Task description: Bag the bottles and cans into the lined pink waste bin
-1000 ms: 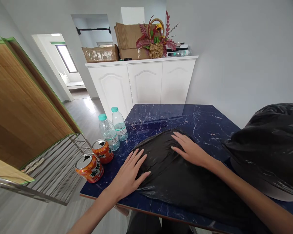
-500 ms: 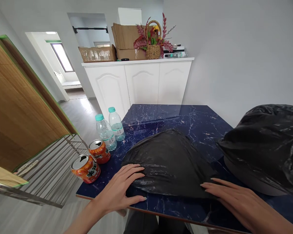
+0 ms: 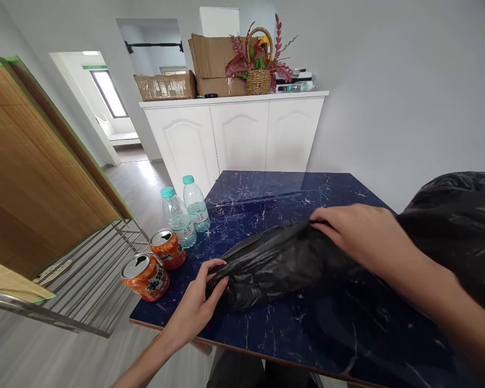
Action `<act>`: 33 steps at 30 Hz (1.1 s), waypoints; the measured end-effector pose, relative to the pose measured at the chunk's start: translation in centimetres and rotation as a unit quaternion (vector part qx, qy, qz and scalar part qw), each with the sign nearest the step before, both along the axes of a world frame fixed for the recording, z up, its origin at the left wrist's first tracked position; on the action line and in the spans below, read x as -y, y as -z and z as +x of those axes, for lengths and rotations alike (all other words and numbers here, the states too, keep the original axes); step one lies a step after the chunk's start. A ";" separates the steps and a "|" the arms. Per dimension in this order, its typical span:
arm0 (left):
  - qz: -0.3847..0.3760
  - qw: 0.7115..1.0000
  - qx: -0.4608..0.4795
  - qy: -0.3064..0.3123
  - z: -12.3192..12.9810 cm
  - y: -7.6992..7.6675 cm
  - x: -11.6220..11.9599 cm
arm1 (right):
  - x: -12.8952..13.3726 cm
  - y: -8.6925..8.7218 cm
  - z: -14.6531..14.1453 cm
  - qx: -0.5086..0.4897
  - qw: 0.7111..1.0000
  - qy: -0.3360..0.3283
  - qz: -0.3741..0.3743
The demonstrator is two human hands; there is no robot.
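A black plastic bag (image 3: 270, 264) lies bunched lengthwise across the blue marbled table (image 3: 307, 339). At its left end, my left hand (image 3: 204, 296) is closed, with the plastic between thumb and fingers. My right hand (image 3: 353, 229) pinches the bag's upper edge farther right and away from me; its fingertips are partly hidden behind the hand. A larger black bag (image 3: 461, 226) stands at the table's right side, partly behind my right forearm.
Two opened orange cans (image 3: 145, 277) and two teal-capped water bottles (image 3: 179, 218) stand along the table's left edge. Beyond the table is a white cabinet (image 3: 242, 134) bearing cardboard boxes and a flower basket (image 3: 259, 81). A metal rack (image 3: 92, 291) is at left.
The bag was spread flat under both open hands; now it is gathered into a narrow strip. My right hand has moved away from me and leftward, and both hands have closed on the plastic.
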State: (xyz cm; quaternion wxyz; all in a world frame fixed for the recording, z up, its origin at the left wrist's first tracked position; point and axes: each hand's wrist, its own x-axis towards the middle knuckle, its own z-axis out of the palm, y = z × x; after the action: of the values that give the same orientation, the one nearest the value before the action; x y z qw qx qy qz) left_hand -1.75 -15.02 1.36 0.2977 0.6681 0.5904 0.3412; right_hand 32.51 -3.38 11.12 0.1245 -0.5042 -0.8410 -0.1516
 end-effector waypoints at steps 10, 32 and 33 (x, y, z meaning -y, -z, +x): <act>0.302 0.904 -0.304 0.014 -0.4 -0.5 0.3 | -6.3 2.8 -8.1 0.002 0.997 -0.063 -0.035; 0.145 0.884 -0.406 0.183 -4.2 1.4 1.5 | -7.1 14.4 -4.2 -0.117 0.956 -0.182 -0.199; 0.157 0.882 -0.403 0.185 -4.4 1.3 2.1 | -5.5 13.6 -4.7 -0.131 0.952 -0.203 -0.191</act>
State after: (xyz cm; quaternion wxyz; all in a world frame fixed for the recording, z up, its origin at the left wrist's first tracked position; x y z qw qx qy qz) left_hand -6.18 -17.14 0.09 -0.0174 0.8833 0.4635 0.0691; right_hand 27.84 2.11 -2.46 0.1629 -0.3529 -0.9151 0.1071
